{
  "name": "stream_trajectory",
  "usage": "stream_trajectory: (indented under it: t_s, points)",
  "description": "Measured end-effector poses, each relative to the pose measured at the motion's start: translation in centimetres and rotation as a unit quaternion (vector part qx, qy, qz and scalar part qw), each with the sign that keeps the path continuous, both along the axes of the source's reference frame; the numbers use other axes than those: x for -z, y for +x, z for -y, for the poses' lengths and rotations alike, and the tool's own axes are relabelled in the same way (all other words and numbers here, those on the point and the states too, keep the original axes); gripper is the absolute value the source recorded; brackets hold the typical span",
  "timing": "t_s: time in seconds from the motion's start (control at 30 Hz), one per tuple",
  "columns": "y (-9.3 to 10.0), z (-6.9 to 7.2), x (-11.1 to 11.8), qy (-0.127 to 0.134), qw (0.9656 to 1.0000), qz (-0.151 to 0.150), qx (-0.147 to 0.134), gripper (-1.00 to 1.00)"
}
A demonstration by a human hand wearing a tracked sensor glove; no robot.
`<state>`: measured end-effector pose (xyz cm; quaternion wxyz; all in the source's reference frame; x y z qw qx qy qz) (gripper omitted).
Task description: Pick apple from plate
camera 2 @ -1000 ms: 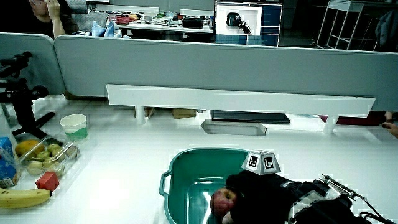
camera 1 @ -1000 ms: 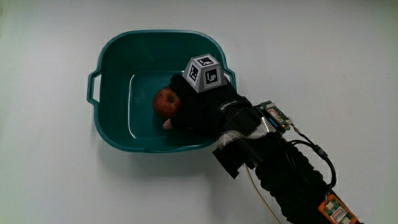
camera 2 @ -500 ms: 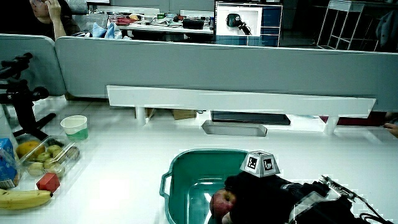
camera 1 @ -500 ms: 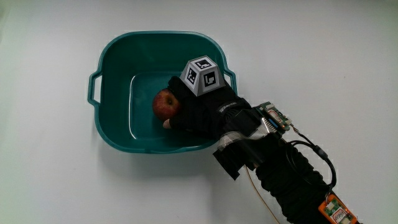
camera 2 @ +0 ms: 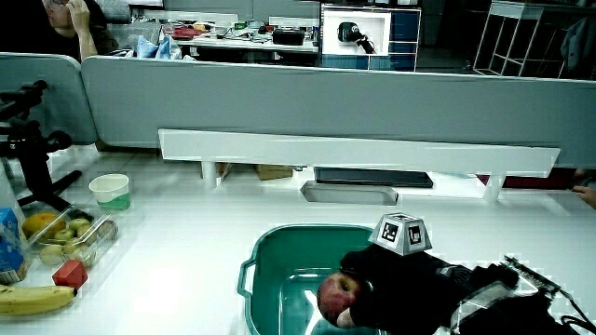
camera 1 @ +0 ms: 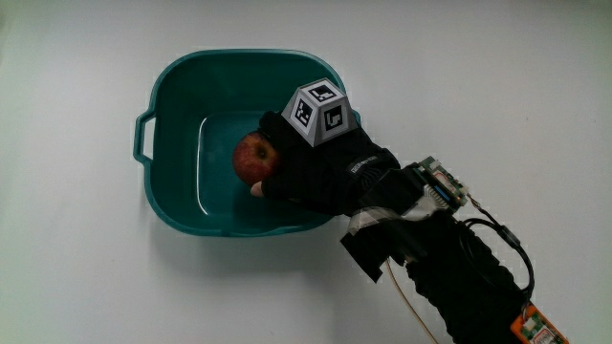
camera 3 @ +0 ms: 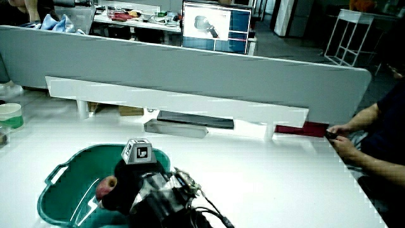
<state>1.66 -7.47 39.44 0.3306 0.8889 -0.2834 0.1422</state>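
We've got the hand [camera 1: 320,167] wrapped around the apple [camera 1: 254,158], fingers closed on it inside the teal tub [camera 1: 170,91] — a tub, mind you, not a plate. In a side view the apple [camera 2: 337,294] looks clear of the tub floor, though we can't be sure of that. To do this lift well, we'd keep the grip firm and rise straight up, clearing the tub's rim before drifting toward the person, so the forearm doesn't catch the wall it's crossing. From above we read the grip and where the apple sits in the tub, nearer the person than its middle. A side view adds what the top can't: a paper cup [camera 2: 110,190], a banana [camera 2: 35,298] and a box of fruit [camera 2: 70,236] well apart from the tub.
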Motion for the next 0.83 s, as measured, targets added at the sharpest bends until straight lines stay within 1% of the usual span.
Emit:
stream_trajectory:
  t_s: [0.03, 0.07, 0.1, 0.13, 0.17, 0.27, 0.3, 0.37, 0.4, 0.43, 0.47, 0.5, 0.53, 0.57, 0.6, 0.63, 0.67, 0.7, 0.73, 0.77, 0.8, 0.83]
  points:
    - [0.2, -0.1, 0.3, 0.001, 1.0, 0.0, 0.001, 1.0]
    - [0.4, -0.2, 0.7, 0.006, 1.0, 0.007, 0.0, 1.0]
    - [0.5, -0.3, 1.3, 0.003, 0.9999, 0.011, 0.0, 1.0]
    - [0.7, -0.5, 1.6, 0.006, 0.9999, 0.015, 0.001, 1.0]
    - [0.8, -0.7, 2.0, 0.005, 0.9998, 0.017, 0.01, 1.0]
    - [1.0, -1.2, 3.6, 0.022, 0.9994, 0.025, 0.013, 1.0]
    - [1.1, -1.4, 3.9, 0.024, 0.9991, 0.029, 0.019, 1.0]
    - [1.2, -1.8, 4.2, 0.024, 0.999, 0.031, 0.022, 1.0]
    - [1.4, -2.0, 4.0, 0.027, 0.9991, 0.026, 0.022, 1.0]
    - [1.7, -2.2, 4.3, 0.031, 0.9989, 0.031, 0.017, 1.0]
    - [1.9, -2.4, 4.2, 0.038, 0.9988, 0.025, 0.02, 1.0]
    - [2.2, -2.7, 4.4, 0.028, 0.9987, 0.032, 0.028, 1.0]
    - [2.4, -3.0, 4.9, 0.041, 0.9981, 0.035, 0.031, 1.0]
    - [2.6, -3.3, 5.0, 0.034, 0.9981, 0.039, 0.034, 1.0]
    - [2.8, -3.7, 5.1, 0.041, 0.9976, 0.039, 0.04, 1.0]
    - [3.0, -4.0, 5.6, 0.044, 0.9975, 0.044, 0.032, 1.0]
    - [3.1, -4.3, 6.1, 0.043, 0.9964, 0.054, 0.05, 1.0]
    - [3.3, -4.7, 5.9, 0.037, 0.9966, 0.06, 0.044, 1.0]
    - [3.4, -5.0, 6.5, 0.055, 0.9962, 0.053, 0.042, 1.0]
    - [3.6, -5.4, 6.3, 0.047, 0.9959, 0.064, 0.045, 1.0]
    - [3.5, -5.8, 6.8, 0.048, 0.9955, 0.064, 0.053, 1.0]
    - [3.7, -6.1, 6.6, 0.05, 0.9955, 0.059, 0.054, 1.0]
